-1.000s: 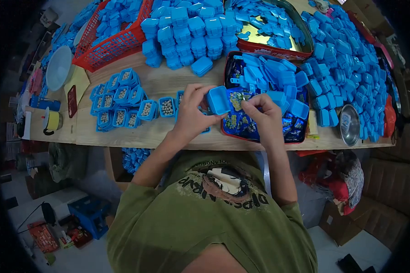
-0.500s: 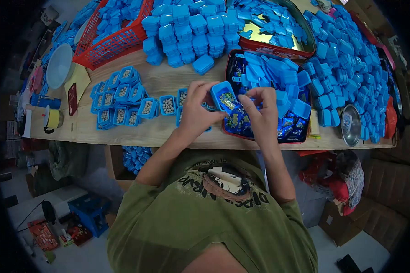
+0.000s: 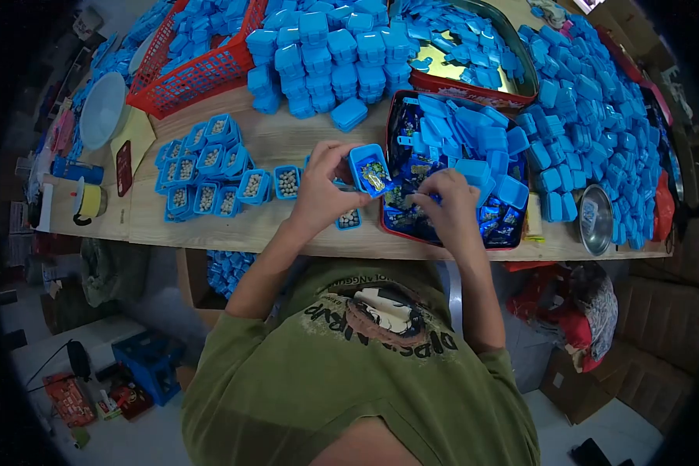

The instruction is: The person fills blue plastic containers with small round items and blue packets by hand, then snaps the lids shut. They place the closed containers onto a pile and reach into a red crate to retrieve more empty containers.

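My left hand (image 3: 325, 183) grips a small blue plastic box (image 3: 368, 161) by its sides, tilted so that its opening faces me. Inside the box lies a shiny packet (image 3: 375, 177) in green, gold and blue. My right hand (image 3: 452, 200) hovers over a dark red-rimmed tray (image 3: 387, 220), its fingers curled and thumb and index tips slightly apart; no object shows between them. Several blue foil packets (image 3: 493, 220) lie in the tray below, along with empty blue boxes (image 3: 511, 191). Left of my hands stand blue boxes filled with pale round pellets (image 3: 287, 182).
Stacked blue boxes (image 3: 342, 48) rise at the back beside a red basket (image 3: 190, 83). A tin (image 3: 512, 99) with flat blue pieces stands behind the tray. On the right are a large heap of blue boxes (image 3: 590, 116) and a metal bowl (image 3: 596, 221) near the table's edge.
My right hand has moved away from the box and lower over the tray's packets. My left hand has shifted slightly left with the box, and a pellet-filled box below it shows more.
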Available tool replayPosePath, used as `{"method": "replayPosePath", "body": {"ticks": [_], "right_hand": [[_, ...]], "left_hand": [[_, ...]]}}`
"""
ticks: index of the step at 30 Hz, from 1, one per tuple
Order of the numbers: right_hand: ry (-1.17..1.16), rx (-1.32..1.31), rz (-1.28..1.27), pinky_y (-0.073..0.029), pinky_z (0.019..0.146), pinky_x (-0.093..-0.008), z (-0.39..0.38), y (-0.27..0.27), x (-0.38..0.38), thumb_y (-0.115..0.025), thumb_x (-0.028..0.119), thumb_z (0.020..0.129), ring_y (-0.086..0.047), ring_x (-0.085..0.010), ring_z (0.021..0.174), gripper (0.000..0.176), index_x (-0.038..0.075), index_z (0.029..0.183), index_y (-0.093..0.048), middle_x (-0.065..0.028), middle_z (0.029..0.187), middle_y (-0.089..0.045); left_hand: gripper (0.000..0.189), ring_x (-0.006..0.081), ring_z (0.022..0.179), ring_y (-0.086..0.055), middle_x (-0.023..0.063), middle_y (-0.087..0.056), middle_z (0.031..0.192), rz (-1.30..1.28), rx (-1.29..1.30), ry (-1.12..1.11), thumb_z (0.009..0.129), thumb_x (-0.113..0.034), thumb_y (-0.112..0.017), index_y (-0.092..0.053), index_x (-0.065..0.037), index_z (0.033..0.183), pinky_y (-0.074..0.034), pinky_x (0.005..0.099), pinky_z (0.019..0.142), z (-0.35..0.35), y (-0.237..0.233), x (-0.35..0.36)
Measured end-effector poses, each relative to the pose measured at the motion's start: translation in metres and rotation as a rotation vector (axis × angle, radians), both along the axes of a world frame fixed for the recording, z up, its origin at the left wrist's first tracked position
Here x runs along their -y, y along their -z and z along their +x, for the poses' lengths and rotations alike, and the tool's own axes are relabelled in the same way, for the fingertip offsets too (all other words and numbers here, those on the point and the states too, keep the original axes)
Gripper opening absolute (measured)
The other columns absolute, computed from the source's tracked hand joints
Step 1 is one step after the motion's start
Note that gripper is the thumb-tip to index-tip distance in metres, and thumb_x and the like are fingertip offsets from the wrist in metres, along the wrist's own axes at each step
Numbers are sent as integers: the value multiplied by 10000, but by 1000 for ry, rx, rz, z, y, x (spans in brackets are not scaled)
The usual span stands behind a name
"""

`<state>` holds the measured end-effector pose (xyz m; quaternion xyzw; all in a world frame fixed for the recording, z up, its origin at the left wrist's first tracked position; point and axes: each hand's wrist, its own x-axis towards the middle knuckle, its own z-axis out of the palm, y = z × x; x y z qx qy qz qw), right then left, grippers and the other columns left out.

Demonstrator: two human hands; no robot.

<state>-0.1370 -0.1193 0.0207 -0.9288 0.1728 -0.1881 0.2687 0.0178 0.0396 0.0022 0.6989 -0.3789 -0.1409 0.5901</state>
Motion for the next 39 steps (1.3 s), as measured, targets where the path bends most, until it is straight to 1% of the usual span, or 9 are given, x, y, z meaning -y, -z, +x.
{"method": "replayPosePath", "body": {"ticks": [2,3,5,8,12,15,33,37,39], "right_hand": [[-7,94,431,-417,619,-318,-5,-26,9,-736,52,696,-569,-193,685,175,29,758,-574,-60,734,-569],[-95,180,424,-413,504,-264,-5,-35,12,-707,14,725,-560,-169,558,149,7,760,-563,-66,653,-572],[-180,137,483,-408,566,-283,-3,-56,13,-714,30,723,-564,-170,603,152,21,759,-567,-57,675,-572],[-298,76,383,-399,660,-296,11,-58,13,-716,43,729,-568,-164,677,145,43,780,-581,-37,716,-574],[-262,-24,75,-332,765,-323,26,-48,7,-733,78,721,-559,-174,768,168,86,821,-598,-18,803,-559],[-178,16,173,-288,793,-331,24,-51,0,-746,115,708,-545,-170,815,204,109,852,-602,-17,847,-534],[-207,10,-136,-291,769,-361,9,-31,-22,-733,93,660,-502,-229,936,226,125,822,-577,-44,871,-479],[-235,24,-88,-295,768,-369,6,-31,-14,-723,84,687,-517,-228,915,196,120,830,-594,-51,872,-505],[-241,64,391,-314,761,-379,10,-33,1,-703,93,710,-525,-225,866,121,120,793,-618,-30,828,-518]], "left_hand": [[648,144,839,-576,48,-485,1091,12,-17,64,565,-51,-800,-576,-69,1172,-494,264,710,4,1,-2],[648,144,839,-576,48,-485,1091,15,-16,63,565,-51,-800,-576,-69,1172,-494,264,710,5,-3,-4],[689,153,1034,-540,47,-441,1134,167,-60,221,582,60,-757,-525,-9,1227,-476,295,857,6,-16,-5],[714,162,1054,-526,48,-441,1143,188,-105,376,558,86,-715,-522,-17,1238,-467,296,859,2,-23,-2],[663,155,900,-567,49,-489,1102,90,-92,373,552,-76,-811,-580,-71,1173,-488,264,719,-4,-20,0],[676,150,900,-565,49,-490,1099,112,-108,364,557,-104,-833,-578,-70,1181,-486,263,711,-5,-16,-2],[702,143,858,-540,43,-498,1060,193,48,330,520,-116,-838,-591,-69,1176,-463,264,697,-16,-24,0],[669,138,859,-543,44,-489,1068,121,-22,314,550,-114,-839,-594,-66,1170,-469,257,701,-16,-9,4],[657,135,862,-544,45,-486,1071,64,-78,308,562,-112,-839,-593,-61,1168,-471,251,702,-14,-5,5]]}}
